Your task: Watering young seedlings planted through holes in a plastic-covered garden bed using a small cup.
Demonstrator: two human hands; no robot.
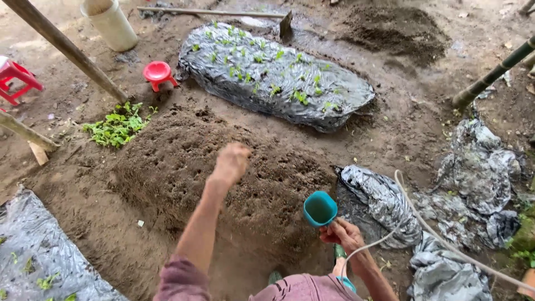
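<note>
Soil forms a raised, dimpled bed (223, 178) across bare dirt ground, with poles (67, 47) leaning around it. Left hand (231, 161) reaches out over the bed, fingers curled shut; whether it holds anything cannot be told. Right hand (345, 234) grips a teal cup (320, 209) beside the bed. Beyond lies a plastic-covered bed (278, 75) with seedlings, a red stool (158, 72), a bucket (111, 23).

R hand (344, 234) w/ teal cup (320, 209)
</note>
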